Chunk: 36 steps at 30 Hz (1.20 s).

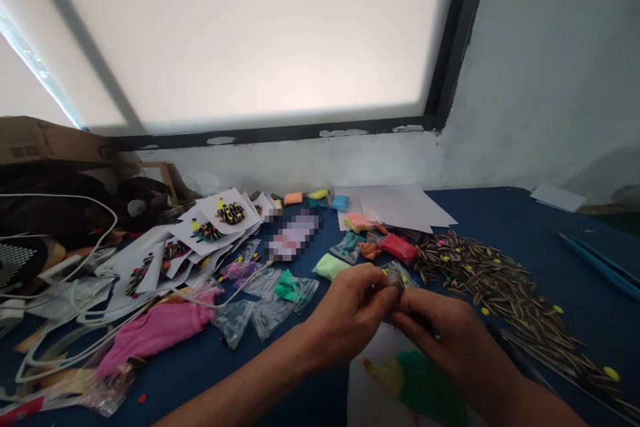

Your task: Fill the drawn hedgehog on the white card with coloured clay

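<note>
My left hand [353, 310] and my right hand [443, 323] meet above the table's front, fingertips pinched together. Between them is something small and greyish, too blurred and covered by the fingers to name. Beneath my right hand lies a white sheet [363, 390] with a green and yellow clay bird-like shape [425, 380] on it, partly hidden by that hand. Just beyond my fingers are a red clay packet [399, 248] and a pale green clay packet [331, 267]. A heap of striped sunflower seeds [500, 280] spreads to the right of my right hand.
Blue tweezers [600, 263] lie far right. Cards with seed-covered figures [230, 210] are piled at the back left. Clear plastic bags [270, 310], a pink cloth [160, 330] and white cables [75, 300] cover the left side. White paper [393, 203] lies by the wall.
</note>
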{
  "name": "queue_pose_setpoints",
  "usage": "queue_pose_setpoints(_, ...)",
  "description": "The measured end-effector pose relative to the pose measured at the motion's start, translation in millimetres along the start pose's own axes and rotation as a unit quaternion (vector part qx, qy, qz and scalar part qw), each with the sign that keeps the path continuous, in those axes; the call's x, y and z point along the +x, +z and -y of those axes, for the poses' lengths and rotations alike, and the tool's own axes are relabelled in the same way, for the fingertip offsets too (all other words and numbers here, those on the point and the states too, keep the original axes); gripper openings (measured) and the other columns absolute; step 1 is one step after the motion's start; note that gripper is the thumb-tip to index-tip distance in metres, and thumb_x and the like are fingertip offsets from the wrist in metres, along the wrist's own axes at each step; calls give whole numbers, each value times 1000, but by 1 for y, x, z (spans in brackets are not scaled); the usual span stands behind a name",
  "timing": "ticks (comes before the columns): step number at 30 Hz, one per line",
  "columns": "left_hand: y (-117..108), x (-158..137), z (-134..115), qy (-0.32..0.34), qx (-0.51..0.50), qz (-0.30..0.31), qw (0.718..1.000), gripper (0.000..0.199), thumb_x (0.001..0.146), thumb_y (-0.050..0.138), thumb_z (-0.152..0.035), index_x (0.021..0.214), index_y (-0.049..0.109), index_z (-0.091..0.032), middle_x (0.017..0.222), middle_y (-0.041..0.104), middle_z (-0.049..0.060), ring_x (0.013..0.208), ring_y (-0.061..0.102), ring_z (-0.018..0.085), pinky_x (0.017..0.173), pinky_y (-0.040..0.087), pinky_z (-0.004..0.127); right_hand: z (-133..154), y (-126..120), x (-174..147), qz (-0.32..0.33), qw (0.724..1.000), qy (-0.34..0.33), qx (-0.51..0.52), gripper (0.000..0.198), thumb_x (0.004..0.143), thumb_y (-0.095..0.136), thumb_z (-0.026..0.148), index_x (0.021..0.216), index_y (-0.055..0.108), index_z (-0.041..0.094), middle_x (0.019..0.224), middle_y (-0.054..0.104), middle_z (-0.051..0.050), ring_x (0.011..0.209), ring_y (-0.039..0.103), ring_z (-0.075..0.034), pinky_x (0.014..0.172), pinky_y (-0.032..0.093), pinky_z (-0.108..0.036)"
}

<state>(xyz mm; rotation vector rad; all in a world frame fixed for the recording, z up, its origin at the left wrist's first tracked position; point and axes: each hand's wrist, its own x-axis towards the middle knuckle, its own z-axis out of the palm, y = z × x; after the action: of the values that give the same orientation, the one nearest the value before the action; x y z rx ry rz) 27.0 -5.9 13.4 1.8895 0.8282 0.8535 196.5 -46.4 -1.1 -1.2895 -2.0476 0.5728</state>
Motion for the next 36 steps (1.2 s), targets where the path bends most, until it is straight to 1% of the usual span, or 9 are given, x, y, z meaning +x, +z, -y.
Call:
queue_pose_setpoints(3, 0, 0, 2, 6, -24, 11, 1000, 28, 92, 50, -25, 65, 46, -16, 66, 42, -3, 63, 38, 10, 56, 30, 22, 0, -1, 2, 0, 1000, -7, 9, 30, 97, 44, 37, 72, 55, 23, 70, 62, 1, 64, 57, -13, 58, 41, -23)
queue_pose_setpoints(7, 2, 0, 4, -26, -87, 0, 996, 23, 90, 51, -26, 70, 50, -15, 72, 49, -1, 69, 47, 11, 61, 37, 22, -1, -2, 2, -18, 1000, -8, -3, 31, 99, 39, 35, 71, 49, 24, 64, 54, 3, 57, 50, -12, 52, 37, -23)
queue_pose_setpoints(10, 5, 1, 5, -34, -119, -12, 992, 18, 87, 54, -25, 73, 54, -15, 73, 53, 0, 70, 49, 12, 63, 40, 23, -3, -3, 1, -28, 1000, 4, -12, 32, 99, 37, 33, 70, 46, 23, 63, 50, 3, 55, 48, -12, 52, 34, -24)
queue_pose_setpoints(13, 7, 2, 8, -46, -155, -14, 987, 12, 80, 63, -22, 79, 55, -14, 75, 56, 1, 69, 51, 12, 65, 43, 25, -4, -4, 0, -20, 1000, 21, 9, 32, 98, 35, 33, 70, 46, 23, 65, 51, 2, 58, 48, -12, 54, 35, -25)
queue_pose_setpoints(16, 7, 3, 15, -61, -187, 1, 980, 29, 68, 76, -21, 85, 53, -15, 82, 59, 2, 75, 56, 15, 70, 47, 28, -3, -6, 3, 1, 999, 39, 31, 32, 98, 34, 32, 70, 45, 23, 66, 50, 2, 59, 47, -12, 55, 36, -24)
queue_pose_setpoints(18, 7, 4, 20, -62, -198, 12, 978, 35, 64, 79, -20, 87, 53, -15, 83, 61, 3, 77, 58, 16, 73, 48, 30, -2, -7, 5, 17, 998, 47, 43, 32, 97, 36, 33, 69, 46, 23, 65, 49, 3, 59, 46, -12, 54, 37, -23)
queue_pose_setpoints(25, 10, 4, 27, -59, -147, 2, 987, 18, 72, 69, -14, 82, 55, -14, 76, 59, 1, 71, 55, 14, 70, 47, 29, -6, -6, 6, 42, 993, 81, 73, 31, 95, 38, 36, 71, 52, 22, 66, 46, 3, 61, 43, -12, 53, 35, -23)
queue_pose_setpoints(31, 9, 4, 28, -75, -168, 11, 983, 31, 65, 81, -25, 79, 55, -14, 75, 60, 1, 70, 55, 14, 65, 46, 27, -5, -5, 7, 52, 992, 90, 77, 33, 95, 38, 36, 67, 49, 21, 65, 45, 3, 60, 42, -12, 53, 33, -23)
queue_pose_setpoints(36, 9, 5, 28, -78, -170, 8, 982, 12, 73, 70, -14, 75, 59, -12, 73, 60, 2, 68, 54, 12, 65, 43, 25, -6, -4, 7, 50, 993, 88, 65, 33, 94, 38, 37, 69, 51, 21, 64, 45, 3, 59, 42, -12, 52, 34, -23)
